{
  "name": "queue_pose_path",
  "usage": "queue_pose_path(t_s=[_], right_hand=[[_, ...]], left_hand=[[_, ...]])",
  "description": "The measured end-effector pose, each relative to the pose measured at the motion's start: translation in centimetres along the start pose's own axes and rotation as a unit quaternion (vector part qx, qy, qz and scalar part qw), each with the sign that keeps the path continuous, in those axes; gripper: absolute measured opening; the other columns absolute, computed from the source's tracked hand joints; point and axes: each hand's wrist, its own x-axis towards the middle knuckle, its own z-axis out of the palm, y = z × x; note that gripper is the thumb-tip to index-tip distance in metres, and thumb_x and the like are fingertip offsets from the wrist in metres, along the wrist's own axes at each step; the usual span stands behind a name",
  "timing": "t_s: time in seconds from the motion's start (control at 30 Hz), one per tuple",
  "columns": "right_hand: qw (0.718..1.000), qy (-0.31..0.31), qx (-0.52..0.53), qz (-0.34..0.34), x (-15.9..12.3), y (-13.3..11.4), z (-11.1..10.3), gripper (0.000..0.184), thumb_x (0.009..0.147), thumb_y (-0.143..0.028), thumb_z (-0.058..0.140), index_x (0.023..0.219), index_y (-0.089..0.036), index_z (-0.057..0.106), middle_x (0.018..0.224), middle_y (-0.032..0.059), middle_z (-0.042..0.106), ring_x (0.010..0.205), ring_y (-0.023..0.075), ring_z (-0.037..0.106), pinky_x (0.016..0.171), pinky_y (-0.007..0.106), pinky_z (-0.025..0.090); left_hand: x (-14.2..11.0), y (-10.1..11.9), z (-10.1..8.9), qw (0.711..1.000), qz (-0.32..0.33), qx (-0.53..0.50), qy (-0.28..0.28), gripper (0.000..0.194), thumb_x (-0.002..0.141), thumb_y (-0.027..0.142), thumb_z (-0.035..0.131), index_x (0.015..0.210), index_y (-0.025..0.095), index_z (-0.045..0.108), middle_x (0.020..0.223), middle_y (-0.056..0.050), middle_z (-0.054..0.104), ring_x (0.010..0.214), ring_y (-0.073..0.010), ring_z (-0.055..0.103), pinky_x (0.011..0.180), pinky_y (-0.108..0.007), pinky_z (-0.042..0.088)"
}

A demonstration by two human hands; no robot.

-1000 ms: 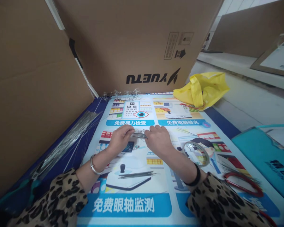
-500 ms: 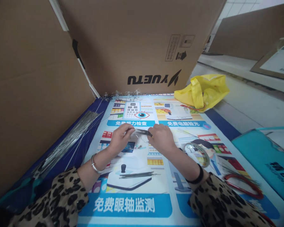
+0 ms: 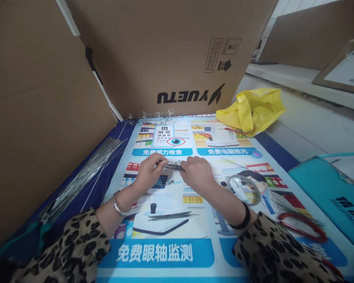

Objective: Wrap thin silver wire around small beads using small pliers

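Head view. Containers: one yellow plastic bag (image 3: 253,112), contents hidden; one teal printed bag (image 3: 321,188), likewise. Pliers, two: dark pair (image 3: 173,167) between the hands, right hand (image 3: 198,173) grip closed round it; teal-handled pair (image 3: 45,218) at left, near one wire bundle (image 3: 84,169). Left hand (image 3: 150,171) grip: fingertips pressed together at dark pair's tip, contents too small to tell.

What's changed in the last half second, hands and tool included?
The right hand, gripping the pliers, has shifted slightly left, closing some of the gap to the left hand. Nothing was visibly taken hold of or let go. The left hand stays pinched near the plier tips; the thin rods on the printed sheet and the yellow bag lie as before.
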Motion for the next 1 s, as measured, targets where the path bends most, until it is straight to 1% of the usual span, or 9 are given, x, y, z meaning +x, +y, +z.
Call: queue_pose_path(t_s=[0.2, 0.43, 0.57, 0.73, 1.0], right_hand=[[1.0, -0.002, 0.003, 0.004, -0.07, -0.22, 0.24, 0.021, 0.083, -0.028, 0.046, 0.088, -0.02, 0.065, 0.083, 0.0074, 0.063, 0.08, 0.0207, 0.055, 0.065, 0.031, 0.032], [1.0, 0.007, 0.002, -0.003, -0.1, -0.3, 0.27, 0.023, 0.083, -0.029, 0.047, 0.092, -0.02, 0.066, 0.087, 0.0091, 0.063, 0.087, 0.0223, 0.052, 0.074, 0.033, 0.032], [1.0, 0.008, 0.001, -0.004, -0.08, -0.38, 0.3, 0.022, 0.083, -0.029, 0.047, 0.09, -0.02, 0.066, 0.086, 0.0084, 0.063, 0.085, 0.0223, 0.053, 0.072, 0.033, 0.032], [1.0, -0.008, 0.002, 0.004, -0.04, -0.48, 0.34, 0.023, 0.084, -0.029, 0.046, 0.091, -0.02, 0.066, 0.086, 0.0086, 0.063, 0.085, 0.0214, 0.054, 0.07, 0.032, 0.032], [1.0, 0.007, 0.0, -0.008, -0.15, -0.38, 0.46, 0.021, 0.083, -0.026, 0.047, 0.089, -0.02, 0.066, 0.085, 0.0086, 0.064, 0.083, 0.0221, 0.054, 0.069, 0.032, 0.032]], left_hand=[[0.0, 0.08, -0.02, 1.0, -0.005, 0.013, -0.009, 0.013, 0.085, 0.025, 0.048, 0.074, 0.02, 0.054, 0.073, 0.001, 0.057, 0.072, -0.0139, 0.053, 0.068, -0.026, 0.042], [0.0, 0.2, -0.07, 0.999, -0.019, 0.025, 0.01, 0.014, 0.084, 0.027, 0.048, 0.073, 0.02, 0.054, 0.074, 0.0, 0.058, 0.072, -0.0141, 0.054, 0.068, -0.026, 0.042], [0.03, 0.37, -0.12, 0.999, -0.012, 0.031, 0.012, 0.016, 0.085, 0.028, 0.049, 0.071, 0.02, 0.053, 0.07, 0.001, 0.056, 0.068, -0.013, 0.052, 0.066, -0.025, 0.042], [-0.01, 0.29, -0.09, 0.999, -0.002, 0.034, 0.003, 0.015, 0.085, 0.026, 0.048, 0.072, 0.02, 0.053, 0.071, 0.001, 0.056, 0.07, -0.0135, 0.052, 0.067, -0.026, 0.041], [-0.1, 0.21, 0.02, 0.999, -0.002, 0.04, 0.0, 0.015, 0.085, 0.025, 0.049, 0.072, 0.02, 0.053, 0.069, 0.001, 0.056, 0.068, -0.0134, 0.051, 0.064, -0.025, 0.04]])
